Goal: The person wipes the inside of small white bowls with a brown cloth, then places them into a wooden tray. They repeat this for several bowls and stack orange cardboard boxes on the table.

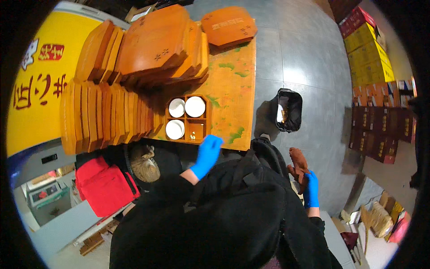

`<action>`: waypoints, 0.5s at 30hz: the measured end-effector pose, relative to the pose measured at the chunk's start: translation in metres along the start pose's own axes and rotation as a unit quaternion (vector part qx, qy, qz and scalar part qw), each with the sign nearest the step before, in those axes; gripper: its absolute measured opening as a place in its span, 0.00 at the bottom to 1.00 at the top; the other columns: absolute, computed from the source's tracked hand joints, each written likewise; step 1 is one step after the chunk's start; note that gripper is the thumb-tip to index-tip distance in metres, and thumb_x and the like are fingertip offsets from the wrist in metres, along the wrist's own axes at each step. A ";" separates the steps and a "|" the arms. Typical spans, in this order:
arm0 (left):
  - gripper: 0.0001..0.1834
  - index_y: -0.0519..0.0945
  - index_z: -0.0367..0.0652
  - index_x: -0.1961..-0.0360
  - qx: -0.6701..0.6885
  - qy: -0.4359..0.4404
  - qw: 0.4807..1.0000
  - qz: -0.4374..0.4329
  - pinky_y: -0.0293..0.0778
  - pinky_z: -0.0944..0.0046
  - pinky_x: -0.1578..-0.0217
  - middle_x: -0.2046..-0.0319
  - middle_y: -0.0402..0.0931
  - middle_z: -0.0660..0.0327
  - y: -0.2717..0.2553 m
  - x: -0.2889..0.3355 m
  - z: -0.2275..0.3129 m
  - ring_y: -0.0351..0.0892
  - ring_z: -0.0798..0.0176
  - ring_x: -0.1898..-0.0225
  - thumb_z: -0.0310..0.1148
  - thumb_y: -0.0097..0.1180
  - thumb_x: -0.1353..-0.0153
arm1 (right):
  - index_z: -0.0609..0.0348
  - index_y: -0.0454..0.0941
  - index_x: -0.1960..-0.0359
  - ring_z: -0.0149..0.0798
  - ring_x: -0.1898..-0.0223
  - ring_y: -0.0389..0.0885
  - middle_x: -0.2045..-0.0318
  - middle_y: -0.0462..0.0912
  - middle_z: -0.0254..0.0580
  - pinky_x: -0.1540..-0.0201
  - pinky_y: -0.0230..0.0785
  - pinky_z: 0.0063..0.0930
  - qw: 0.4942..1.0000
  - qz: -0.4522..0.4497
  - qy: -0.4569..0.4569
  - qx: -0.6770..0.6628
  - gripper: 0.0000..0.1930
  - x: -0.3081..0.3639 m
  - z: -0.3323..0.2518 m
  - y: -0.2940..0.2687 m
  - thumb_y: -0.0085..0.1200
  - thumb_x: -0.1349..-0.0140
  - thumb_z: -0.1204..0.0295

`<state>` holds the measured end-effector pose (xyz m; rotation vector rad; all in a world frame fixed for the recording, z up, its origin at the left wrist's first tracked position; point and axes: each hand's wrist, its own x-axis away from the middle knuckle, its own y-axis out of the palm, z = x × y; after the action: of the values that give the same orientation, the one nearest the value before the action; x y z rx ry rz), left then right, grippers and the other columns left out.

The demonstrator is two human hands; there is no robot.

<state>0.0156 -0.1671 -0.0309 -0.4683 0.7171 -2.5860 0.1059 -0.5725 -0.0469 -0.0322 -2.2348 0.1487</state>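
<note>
My left hand (208,156), in a blue glove, is beside the near right corner of a divided wooden tray (208,112) on the table. Its fingers are curled together; whether anything is in them is hidden. White round dishes, a larger one (195,106), a smaller one (177,107) and another (175,129), occupy three of the tray's compartments. The fourth, nearest that hand, has a few small white bits (193,135). Off to the right, low by my side, my right hand (311,190), also blue-gloved, grips a rumpled brown cloth (299,165).
Stacked wooden lids (154,42) and upright wooden boards (96,119) crowd the left of the patterned table (228,92). A black-lined bin (294,110) stands on the grey floor. A tabby cat (144,166) lies near a red bag (105,186). Boxes (369,58) line the right.
</note>
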 end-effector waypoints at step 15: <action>0.30 0.70 0.37 0.52 -0.404 0.190 0.865 -0.229 0.62 0.55 0.50 0.50 0.64 0.50 -0.058 -0.055 -0.087 0.60 0.49 0.47 0.49 0.56 0.50 | 0.65 0.74 0.59 0.34 0.66 0.75 0.66 0.78 0.41 0.63 0.68 0.25 0.982 -0.111 -0.031 0.149 0.13 0.012 -0.025 0.083 0.45 0.45 0.73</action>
<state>0.0089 -0.0598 -0.0812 -0.3888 2.0851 -2.7126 0.1156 -0.4873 -0.0322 0.3862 -2.2382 0.3644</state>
